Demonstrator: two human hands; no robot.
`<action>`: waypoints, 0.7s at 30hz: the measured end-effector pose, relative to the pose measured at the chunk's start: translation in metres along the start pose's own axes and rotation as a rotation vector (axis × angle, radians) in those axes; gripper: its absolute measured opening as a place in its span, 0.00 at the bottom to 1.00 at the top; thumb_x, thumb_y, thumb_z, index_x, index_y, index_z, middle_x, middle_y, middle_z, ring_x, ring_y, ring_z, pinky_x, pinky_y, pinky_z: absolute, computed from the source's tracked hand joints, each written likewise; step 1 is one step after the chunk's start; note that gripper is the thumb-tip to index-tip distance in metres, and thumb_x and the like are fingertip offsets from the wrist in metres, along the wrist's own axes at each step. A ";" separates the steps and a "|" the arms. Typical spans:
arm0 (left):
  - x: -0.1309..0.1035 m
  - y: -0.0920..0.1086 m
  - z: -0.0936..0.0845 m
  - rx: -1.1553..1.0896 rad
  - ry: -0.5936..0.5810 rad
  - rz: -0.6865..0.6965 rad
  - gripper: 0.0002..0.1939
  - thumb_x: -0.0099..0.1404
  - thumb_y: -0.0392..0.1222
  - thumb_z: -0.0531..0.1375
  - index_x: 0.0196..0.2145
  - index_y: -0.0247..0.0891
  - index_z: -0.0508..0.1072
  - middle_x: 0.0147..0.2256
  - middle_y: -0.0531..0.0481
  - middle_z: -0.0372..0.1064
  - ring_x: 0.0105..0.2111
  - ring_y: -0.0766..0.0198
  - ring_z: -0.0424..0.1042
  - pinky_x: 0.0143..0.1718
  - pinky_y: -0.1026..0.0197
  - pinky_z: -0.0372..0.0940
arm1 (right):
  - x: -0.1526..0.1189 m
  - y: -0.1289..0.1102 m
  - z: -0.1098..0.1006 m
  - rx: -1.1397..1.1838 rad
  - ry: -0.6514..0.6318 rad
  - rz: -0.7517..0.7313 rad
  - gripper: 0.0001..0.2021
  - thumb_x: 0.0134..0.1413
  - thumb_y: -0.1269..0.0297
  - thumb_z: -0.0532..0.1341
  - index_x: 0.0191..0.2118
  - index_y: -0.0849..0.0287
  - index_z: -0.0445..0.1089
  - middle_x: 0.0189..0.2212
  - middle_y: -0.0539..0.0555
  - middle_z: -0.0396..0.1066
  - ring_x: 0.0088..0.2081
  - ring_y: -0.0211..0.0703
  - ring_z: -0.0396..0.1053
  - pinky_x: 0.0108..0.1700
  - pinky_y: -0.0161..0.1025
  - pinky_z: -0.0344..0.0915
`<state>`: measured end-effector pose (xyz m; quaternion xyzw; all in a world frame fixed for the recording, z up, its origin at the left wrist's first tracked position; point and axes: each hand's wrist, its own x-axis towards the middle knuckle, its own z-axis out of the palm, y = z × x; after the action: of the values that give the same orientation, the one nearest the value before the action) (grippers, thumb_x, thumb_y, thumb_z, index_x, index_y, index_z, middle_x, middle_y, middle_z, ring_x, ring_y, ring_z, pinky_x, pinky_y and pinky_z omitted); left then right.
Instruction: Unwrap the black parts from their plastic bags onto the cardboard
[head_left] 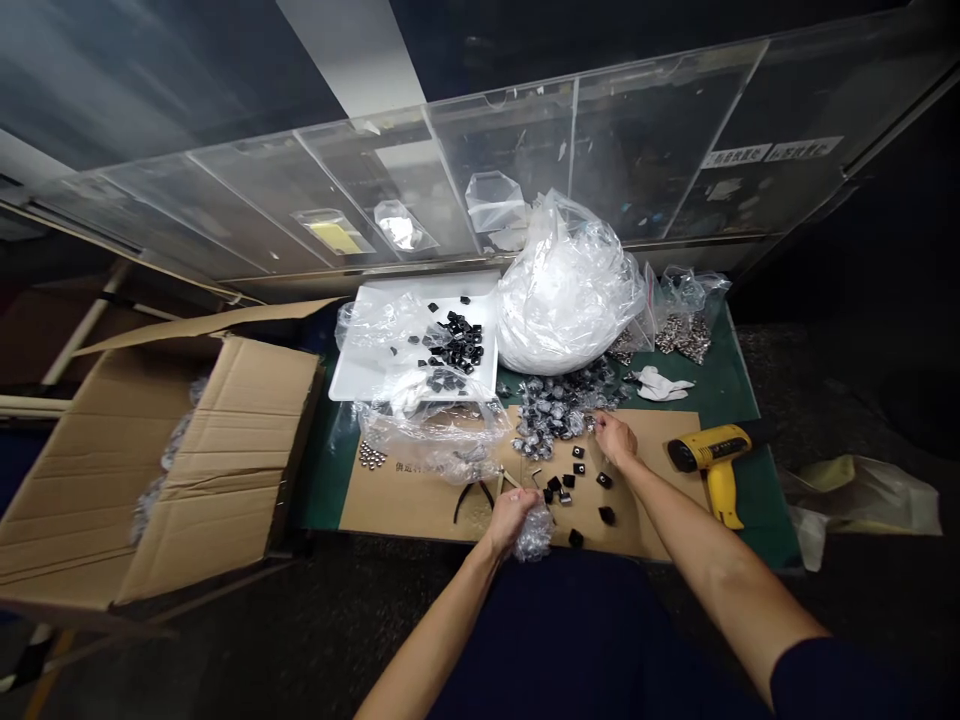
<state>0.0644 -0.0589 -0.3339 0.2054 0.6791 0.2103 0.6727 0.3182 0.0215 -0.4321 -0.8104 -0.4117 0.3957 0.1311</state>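
Note:
Near the front edge of the brown cardboard sheet (652, 450), my left hand (511, 518) is closed on a crumpled clear plastic bag (534, 532). My right hand (616, 440) has its fingers pinched together at the right edge of a pile of plastic-wrapped dark pieces (551, 408); what lies between the fingertips is too small to name. Several loose black pieces (569, 481) lie on the cardboard between my hands. Black-handled pliers (474, 492) rest just left of my left hand.
A white tray (349, 365) holds black pieces and clear plastic. Behind the pile stands a large plastic bag (566, 290). A yellow heat gun (721, 470) and white glove (661, 385) lie right. An open cardboard box (225, 440) stands left. Small metal balls (371, 455) lie on the cardboard.

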 end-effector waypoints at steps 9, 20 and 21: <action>0.004 0.027 0.023 -0.024 -0.147 0.078 0.29 0.54 0.60 0.66 0.45 0.35 0.76 0.31 0.44 0.77 0.32 0.59 0.72 0.36 0.61 0.62 | -0.080 0.002 -0.014 0.425 -0.339 -0.120 0.13 0.48 0.54 0.60 0.33 0.59 0.72 0.22 0.48 0.67 0.24 0.38 0.59 0.27 0.33 0.54; -0.004 0.034 0.020 -0.251 -0.495 -0.104 0.19 0.54 0.50 0.70 0.38 0.33 0.76 0.27 0.50 0.73 0.22 0.67 0.67 0.26 0.64 0.62 | -0.133 -0.033 -0.038 0.482 -0.413 -0.239 0.14 0.50 0.54 0.62 0.36 0.61 0.73 0.23 0.47 0.65 0.24 0.35 0.55 0.27 0.32 0.52; -0.004 0.033 0.019 -0.280 -0.500 -0.099 0.19 0.53 0.48 0.70 0.39 0.33 0.76 0.27 0.50 0.73 0.21 0.68 0.67 0.25 0.64 0.62 | -0.135 -0.033 -0.038 0.450 -0.331 -0.261 0.15 0.51 0.54 0.62 0.37 0.61 0.73 0.22 0.47 0.64 0.24 0.35 0.55 0.27 0.33 0.53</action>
<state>0.0832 -0.0337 -0.3124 0.1228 0.4657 0.2115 0.8505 0.2813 -0.0569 -0.3172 -0.6257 -0.4302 0.5834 0.2883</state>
